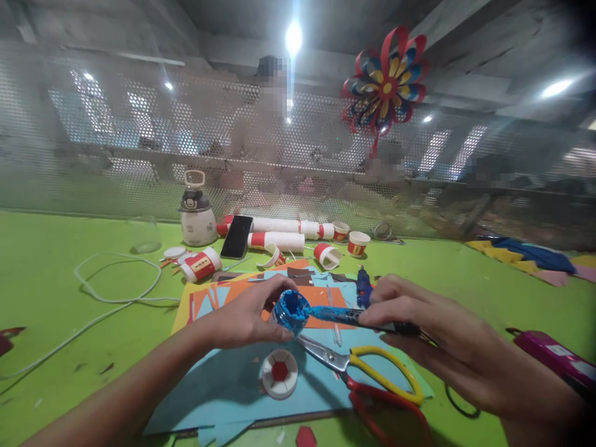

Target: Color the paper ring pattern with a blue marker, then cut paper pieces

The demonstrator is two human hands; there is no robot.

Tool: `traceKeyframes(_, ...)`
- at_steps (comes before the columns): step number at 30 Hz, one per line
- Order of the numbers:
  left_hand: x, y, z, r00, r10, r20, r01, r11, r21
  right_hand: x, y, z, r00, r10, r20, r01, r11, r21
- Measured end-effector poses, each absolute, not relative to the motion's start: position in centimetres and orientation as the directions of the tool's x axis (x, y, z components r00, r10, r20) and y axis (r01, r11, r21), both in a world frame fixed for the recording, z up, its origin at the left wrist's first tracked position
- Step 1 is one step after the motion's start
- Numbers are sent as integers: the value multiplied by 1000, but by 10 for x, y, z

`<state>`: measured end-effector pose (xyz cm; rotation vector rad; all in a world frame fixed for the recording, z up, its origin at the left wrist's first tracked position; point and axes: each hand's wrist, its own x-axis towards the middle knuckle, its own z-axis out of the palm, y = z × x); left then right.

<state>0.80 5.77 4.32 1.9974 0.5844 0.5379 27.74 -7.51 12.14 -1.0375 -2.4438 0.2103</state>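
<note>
A small jar of blue paint (289,315) is tilted in my left hand (254,310), with its mouth turned toward the right. Thick blue paint coats the inside and the rim. My right hand (410,316) grips a paintbrush (339,315) by its dark handle. The brush is smeared with blue, and its tip meets the jar's mouth. Below the jar lies a round white lid (280,374) with a red hexagon on it. Scissors (344,360) with one yellow and one red handle rest on the light blue paper (223,388) under my hands.
Farther back are paper cups (359,244), white paper-cup tubes (279,241), a phone (237,236) and a bottle (198,217). A blue glue gun (364,287) stands by my right hand. A white cord (116,304) loops at left. Beyond a perforated screen (186,124) stands a person.
</note>
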Motion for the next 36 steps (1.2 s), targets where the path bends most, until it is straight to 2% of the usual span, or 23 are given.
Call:
traceKeyframes(3,8,56,45,802,582,137,160,-429,889,276,-74,120,-595,718,361,645,695,-319)
traceKeyframes(13,7,59,46,822,566,62,161,-335,928,274,-83,116,-649,737,189,646,665,-374)
traceKeyframes(17,6,61,46,821,568,56,158,-320,934,282,-85,117,-618,751,232,653,655,-381)
traceKeyframes(23,7,57,49,825,563,48,148,-299,943,280,-78,117,-602,716,354,645,697,-314)
traceKeyframes(30,10,51,51,873,486,30,97,-235,967,268,-72,113,-625,748,226,650,658,-381)
traceKeyframes(36,6,59,51,862,507,14,144,-272,952,272,-76,118,-644,742,189,643,658,-393)
